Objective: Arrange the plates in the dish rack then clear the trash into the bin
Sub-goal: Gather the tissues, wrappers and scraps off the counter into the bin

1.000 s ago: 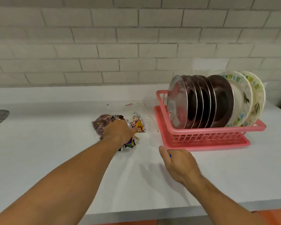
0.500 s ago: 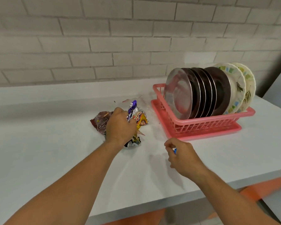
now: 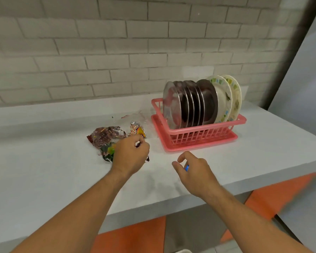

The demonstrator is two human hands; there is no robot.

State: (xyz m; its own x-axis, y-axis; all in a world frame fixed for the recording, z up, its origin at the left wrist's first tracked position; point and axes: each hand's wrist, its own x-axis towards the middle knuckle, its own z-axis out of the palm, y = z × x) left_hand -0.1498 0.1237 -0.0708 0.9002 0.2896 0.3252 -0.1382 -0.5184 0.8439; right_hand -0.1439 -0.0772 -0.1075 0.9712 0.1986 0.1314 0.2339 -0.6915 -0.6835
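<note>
Head view: crumpled wrappers (image 3: 108,136), print unreadable, are strewn on the table (image 3: 44,170), some gripped by the left hand (image 3: 130,156). A blue item (image 3: 186,168) is pinched by the right hand (image 3: 194,174). Plates (image 3: 190,105) are stood upright in the pink rack (image 3: 199,136).

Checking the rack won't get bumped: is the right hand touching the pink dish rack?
Apart. Head view shows bare counter between the right hand and the dish rack.
</note>
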